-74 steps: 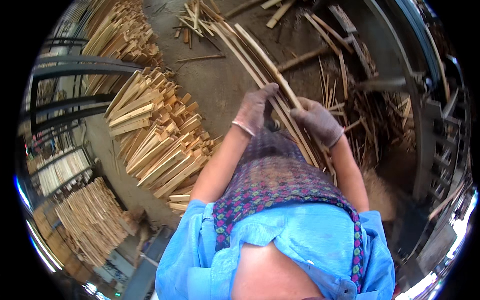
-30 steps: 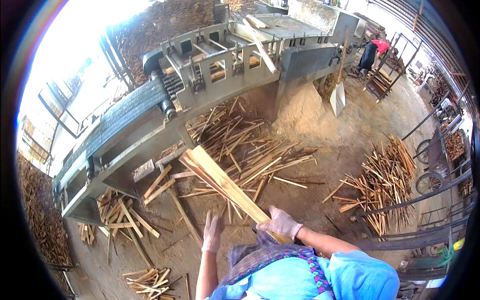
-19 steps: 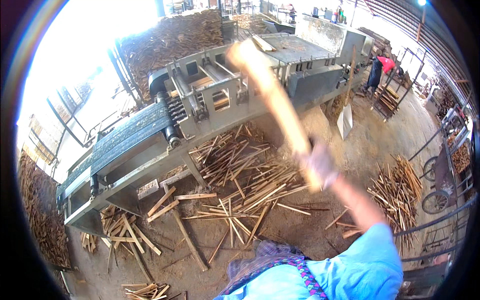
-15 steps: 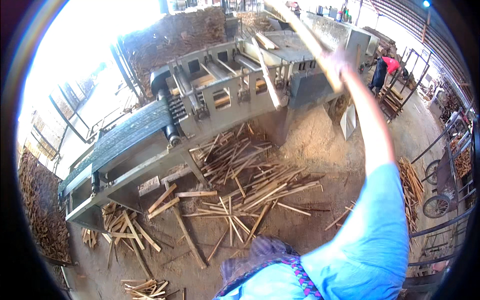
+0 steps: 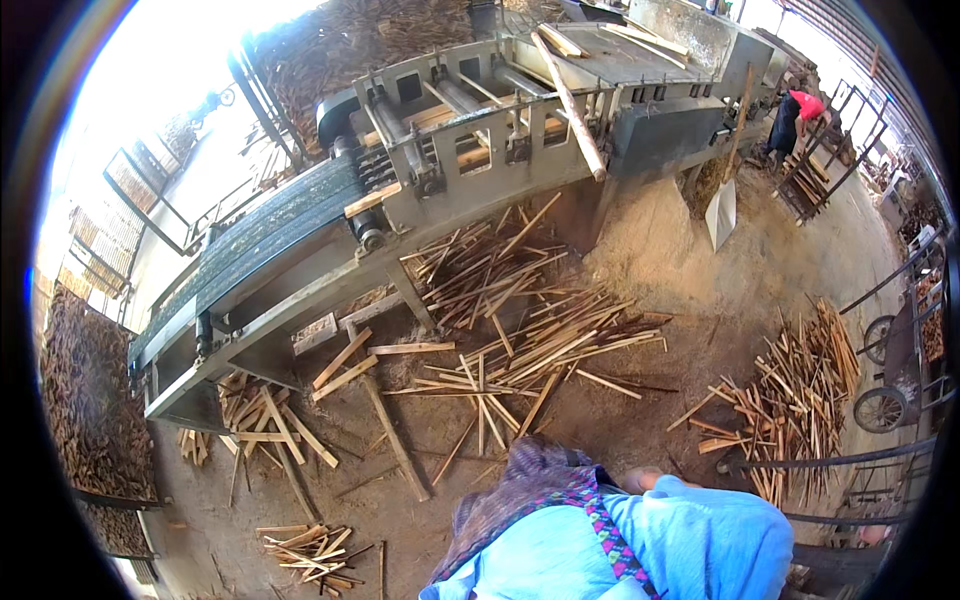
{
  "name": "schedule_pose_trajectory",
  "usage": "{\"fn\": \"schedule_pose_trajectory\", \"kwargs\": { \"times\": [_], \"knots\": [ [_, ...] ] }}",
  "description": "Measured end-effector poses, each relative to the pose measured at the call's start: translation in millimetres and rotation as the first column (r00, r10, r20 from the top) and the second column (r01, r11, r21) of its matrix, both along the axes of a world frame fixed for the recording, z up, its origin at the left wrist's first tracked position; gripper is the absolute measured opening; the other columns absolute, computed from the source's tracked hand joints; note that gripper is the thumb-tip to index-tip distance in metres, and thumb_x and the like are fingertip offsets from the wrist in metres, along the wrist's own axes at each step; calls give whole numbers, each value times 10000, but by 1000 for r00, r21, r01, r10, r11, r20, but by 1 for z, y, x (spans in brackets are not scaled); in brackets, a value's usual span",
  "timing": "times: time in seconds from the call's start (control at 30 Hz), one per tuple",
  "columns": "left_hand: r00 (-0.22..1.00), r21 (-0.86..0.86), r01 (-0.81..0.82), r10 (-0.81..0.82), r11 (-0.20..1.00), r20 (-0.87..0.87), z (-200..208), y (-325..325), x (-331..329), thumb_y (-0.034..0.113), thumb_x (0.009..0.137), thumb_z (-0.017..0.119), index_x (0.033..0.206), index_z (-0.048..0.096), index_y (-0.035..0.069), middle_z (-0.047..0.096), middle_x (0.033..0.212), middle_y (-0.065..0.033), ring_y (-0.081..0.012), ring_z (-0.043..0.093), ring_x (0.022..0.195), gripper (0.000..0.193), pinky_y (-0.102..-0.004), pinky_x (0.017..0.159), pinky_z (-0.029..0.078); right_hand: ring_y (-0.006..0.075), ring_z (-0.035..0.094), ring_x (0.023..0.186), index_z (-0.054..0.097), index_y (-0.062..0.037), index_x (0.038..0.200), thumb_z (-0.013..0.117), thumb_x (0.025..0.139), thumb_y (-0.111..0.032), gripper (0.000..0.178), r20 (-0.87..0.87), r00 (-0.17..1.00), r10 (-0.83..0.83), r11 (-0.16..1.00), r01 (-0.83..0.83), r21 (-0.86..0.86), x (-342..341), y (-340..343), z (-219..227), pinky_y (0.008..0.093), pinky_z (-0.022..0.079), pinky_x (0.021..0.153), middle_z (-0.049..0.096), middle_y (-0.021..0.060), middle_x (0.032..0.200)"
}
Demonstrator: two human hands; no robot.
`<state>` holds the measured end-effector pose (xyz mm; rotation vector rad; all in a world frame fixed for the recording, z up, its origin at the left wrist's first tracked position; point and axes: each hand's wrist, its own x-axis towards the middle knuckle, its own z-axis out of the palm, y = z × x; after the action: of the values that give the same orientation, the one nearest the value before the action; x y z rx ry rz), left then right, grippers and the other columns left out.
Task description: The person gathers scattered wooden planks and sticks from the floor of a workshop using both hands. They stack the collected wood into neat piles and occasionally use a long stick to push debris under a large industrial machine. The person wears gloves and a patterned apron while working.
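Note:
My right arm, in a blue sleeve, is lowered in front of my body. A small patch of bare skin shows beyond the cuff; the fingers are hidden, so any hold cannot be made out. My left hand is out of the picture. Ahead stands a long metal roller machine with a dark conveyor belt on its left. Wooden strips lie on its right-hand table, and a pole rests across its side. A wood end pokes out by the belt roller.
Loose wooden sticks litter the floor below the machine, beside a sawdust heap and a shovel. Another stick pile lies right, near a wheeled cart. A person in red bends over a rack at the far right.
My right hand was raised, gripping a long wooden strip over the machine; the arm has dropped back to my body. Strips now show on the table, and a wood end has emerged by the belt.

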<state>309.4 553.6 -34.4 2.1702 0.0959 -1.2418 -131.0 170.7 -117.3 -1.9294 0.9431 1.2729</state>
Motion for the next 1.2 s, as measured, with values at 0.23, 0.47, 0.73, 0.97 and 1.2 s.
{"fn": "schedule_pose_trajectory", "kwargs": {
  "times": [0.23,0.47,0.73,0.97,1.2],
  "knots": [
    [974,91,197,-206,976,96,3,121,14,341,954,503,1258,602,0,578,1294,-311,-469,541,1178,468,-484,1010,436,402,632,1173,717,-88,1202,531,872,-487,550,90,987,-136,976,149,-160,57,50,74,467,502,964,662,220,1252],
    [926,-288,-104,198,952,320,34,114,67,183,942,578,961,575,50,537,799,-104,-235,529,709,135,-363,634,428,220,689,962,612,24,1307,688,914,-298,514,572,435,-696,624,760,182,200,44,179,350,533,863,718,127,1137],
    [986,-112,-50,66,992,150,-31,213,-38,280,929,588,1223,617,46,625,1196,-237,-368,597,1111,377,-438,940,476,349,597,1243,658,9,1256,624,904,-480,604,292,950,-107,977,156,-148,208,99,189,390,453,1052,650,215,1299],
    [874,245,476,-486,845,-21,-74,350,-135,280,928,552,1186,631,98,633,1139,-229,-433,614,1053,325,-470,885,496,374,630,1171,687,-4,1201,587,940,-477,550,310,946,-99,984,139,-112,171,133,153,417,483,990,680,236,1212],
    [934,-41,-356,356,933,-8,-24,271,-40,252,949,561,930,642,89,554,673,-29,-150,522,562,184,-318,478,407,380,640,1150,686,4,1196,598,924,-472,555,282,949,-140,972,187,-145,192,138,185,422,492,966,688,239,1192]
  ]
}}
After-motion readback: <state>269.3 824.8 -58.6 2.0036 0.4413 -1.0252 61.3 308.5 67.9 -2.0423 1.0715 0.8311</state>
